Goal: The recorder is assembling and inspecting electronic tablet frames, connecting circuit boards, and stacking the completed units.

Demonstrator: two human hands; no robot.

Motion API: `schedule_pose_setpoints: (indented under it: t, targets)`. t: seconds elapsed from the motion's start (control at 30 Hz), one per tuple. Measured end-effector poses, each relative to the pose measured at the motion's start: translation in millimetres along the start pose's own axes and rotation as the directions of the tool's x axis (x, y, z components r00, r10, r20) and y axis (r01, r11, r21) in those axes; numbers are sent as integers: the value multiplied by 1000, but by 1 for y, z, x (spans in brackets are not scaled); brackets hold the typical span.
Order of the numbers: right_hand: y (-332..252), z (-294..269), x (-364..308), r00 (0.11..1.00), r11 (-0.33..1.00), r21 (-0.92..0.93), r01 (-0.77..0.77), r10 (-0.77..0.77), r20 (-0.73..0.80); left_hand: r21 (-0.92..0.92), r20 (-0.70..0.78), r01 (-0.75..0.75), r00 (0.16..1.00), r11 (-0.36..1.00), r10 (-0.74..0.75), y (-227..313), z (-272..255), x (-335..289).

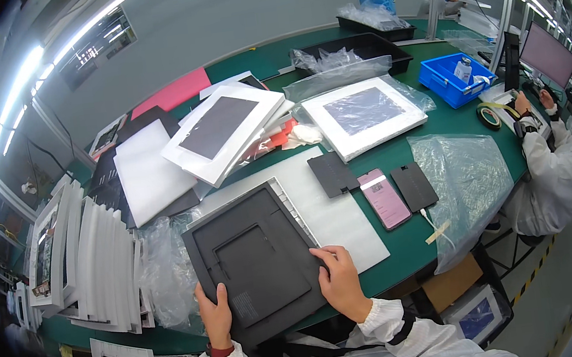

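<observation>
A black flat rectangular device housing (256,253), with a raised panel and a stepped recess on its upward face, is tilted over the near edge of the green table. My left hand (216,317) grips its lower left edge, thumb on top. On its right edge my right hand (341,282) is closed, fingers over the rim. White slotted parts show along the housing's far right side. Beneath it lies a white foam sheet (362,247). To the right are two small black flat boxes (334,174) and a phone (384,202) with a pink screen.
White-framed panels (235,117) are piled beyond the housing; another white frame (367,115) lies right. Upright white panels (100,265) line the left. Clear plastic film (461,182), a blue bin (453,83) and a tape roll (488,118) lie right, near a seated co-worker (557,174).
</observation>
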State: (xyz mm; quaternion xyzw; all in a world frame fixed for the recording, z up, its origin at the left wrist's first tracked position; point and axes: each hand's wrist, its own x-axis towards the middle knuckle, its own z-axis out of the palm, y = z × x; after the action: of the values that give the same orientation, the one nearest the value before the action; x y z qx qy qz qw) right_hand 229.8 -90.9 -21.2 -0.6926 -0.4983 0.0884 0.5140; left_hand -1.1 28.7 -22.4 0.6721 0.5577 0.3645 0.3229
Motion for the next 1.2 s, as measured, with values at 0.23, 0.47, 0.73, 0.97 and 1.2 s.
schedule_pose_setpoints:
  t: [0.23,0.47,0.73,0.97,1.2]
  targets:
    - [17,3,0,984,936,305,-175,158,79,-229,20,49,999,972,-46,-10,0,5]
    - [7,-4,5,985,931,321,-172,172,28,-212,-33,-9,999,977,2,-16,-4,5]
    - [9,-4,3,989,944,294,-147,143,38,59,-152,-115,981,992,123,5,-5,9]
    - [10,-10,6,988,985,153,-82,60,142,404,-24,-173,980,898,199,-16,7,14]
    - [30,-49,63,955,993,-27,118,-106,277,485,-26,-194,972,853,235,-17,17,9]
